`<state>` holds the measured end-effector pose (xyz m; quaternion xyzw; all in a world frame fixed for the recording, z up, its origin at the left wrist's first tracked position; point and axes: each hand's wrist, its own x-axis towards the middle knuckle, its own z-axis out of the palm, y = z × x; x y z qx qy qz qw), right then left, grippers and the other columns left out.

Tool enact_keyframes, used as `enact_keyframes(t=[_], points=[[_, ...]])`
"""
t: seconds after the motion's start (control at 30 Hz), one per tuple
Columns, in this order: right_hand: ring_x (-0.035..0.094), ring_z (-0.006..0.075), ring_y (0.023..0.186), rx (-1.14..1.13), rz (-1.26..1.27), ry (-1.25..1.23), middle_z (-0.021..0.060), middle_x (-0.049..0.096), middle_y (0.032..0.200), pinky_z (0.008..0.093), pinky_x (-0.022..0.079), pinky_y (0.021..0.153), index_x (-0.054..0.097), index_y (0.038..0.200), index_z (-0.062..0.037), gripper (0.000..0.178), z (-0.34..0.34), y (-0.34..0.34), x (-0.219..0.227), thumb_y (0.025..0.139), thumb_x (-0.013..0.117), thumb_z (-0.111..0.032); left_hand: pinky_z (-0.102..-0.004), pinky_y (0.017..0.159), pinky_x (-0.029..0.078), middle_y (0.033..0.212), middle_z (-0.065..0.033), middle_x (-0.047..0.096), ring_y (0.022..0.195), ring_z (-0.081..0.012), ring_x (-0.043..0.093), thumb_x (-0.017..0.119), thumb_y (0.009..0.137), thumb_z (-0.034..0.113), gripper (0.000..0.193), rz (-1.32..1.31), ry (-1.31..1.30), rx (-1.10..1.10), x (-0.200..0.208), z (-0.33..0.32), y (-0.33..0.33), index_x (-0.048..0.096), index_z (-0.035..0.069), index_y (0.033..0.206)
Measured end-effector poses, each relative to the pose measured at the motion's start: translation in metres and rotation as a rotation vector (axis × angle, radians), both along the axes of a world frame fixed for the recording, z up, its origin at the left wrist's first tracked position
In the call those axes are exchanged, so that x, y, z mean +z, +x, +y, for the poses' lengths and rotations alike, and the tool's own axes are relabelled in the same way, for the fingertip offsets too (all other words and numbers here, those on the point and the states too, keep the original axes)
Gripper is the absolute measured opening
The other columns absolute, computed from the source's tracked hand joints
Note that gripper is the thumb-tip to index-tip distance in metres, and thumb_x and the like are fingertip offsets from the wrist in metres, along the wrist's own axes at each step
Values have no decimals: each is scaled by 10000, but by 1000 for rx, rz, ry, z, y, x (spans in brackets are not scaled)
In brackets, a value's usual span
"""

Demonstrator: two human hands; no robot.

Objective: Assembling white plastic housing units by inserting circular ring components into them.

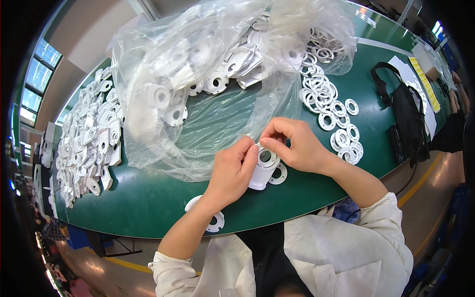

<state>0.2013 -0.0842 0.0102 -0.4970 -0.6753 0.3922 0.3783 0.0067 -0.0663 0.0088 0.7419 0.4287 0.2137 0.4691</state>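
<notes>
Near the front of the table I hold a white plastic part point(260, 179) with a round, ring-shaped opening at its upper end. My left hand point(231, 171) is closed on its left side, the thumb along the edge. My right hand point(293, 146) is closed in a pinch at the upper rim of the opening, which the fingertips partly hide. Whether a separate ring sits in that opening, I cannot tell. Just right of the held part lies a white flanged disc point(278, 174). Another white notched part point(216, 222) lies beside my left forearm, which covers some of it.
A clear plastic bag point(163, 153) spreads over the green table point(163, 198), with white parts inside. Many white parts point(89, 138) are heaped at left. Loose white rings point(321, 94) trail down the right. Farther right lie a black bag point(410, 116) and papers.
</notes>
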Motion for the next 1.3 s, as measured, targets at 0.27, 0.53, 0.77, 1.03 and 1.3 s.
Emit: enact_keyframes(t=[0.27,0.53,0.77,1.03,1.3], points=[[574,53,800,-107,430,-77,20,639,878,201,461,716,628,1010,7,184,7,1,-9,958,564,-156,-242,747,511,1015,-76,616,867,-102,614,431,1002,149,176,-656,-296,191,-6,4,4,420,32,1132],[601,81,827,-52,216,35,42,659,887,224,471,738,626,973,14,153,4,1,1,921,587,-125,-304,800,535,1040,-65,600,917,-152,617,360,1029,263,302,-561,-414,9,-3,2,0,506,19,1130],[615,79,717,-2,102,95,67,677,803,224,480,655,677,930,9,118,0,-3,4,876,648,-92,-285,552,378,654,-60,531,577,-135,465,464,985,189,245,-136,99,80,-4,5,-2,579,-1,881],[554,17,650,15,111,-77,13,639,729,185,440,564,632,911,22,134,-1,-4,-4,892,653,-109,-340,505,362,572,-113,498,498,-188,458,511,954,166,239,-119,144,72,-3,9,-3,585,-8,808],[577,37,734,-143,606,-176,34,646,879,182,448,648,560,1013,-4,129,4,-10,-7,942,583,-109,-239,604,480,911,-94,640,701,-141,604,546,953,161,299,-581,-241,206,1,-5,17,430,14,1185]])
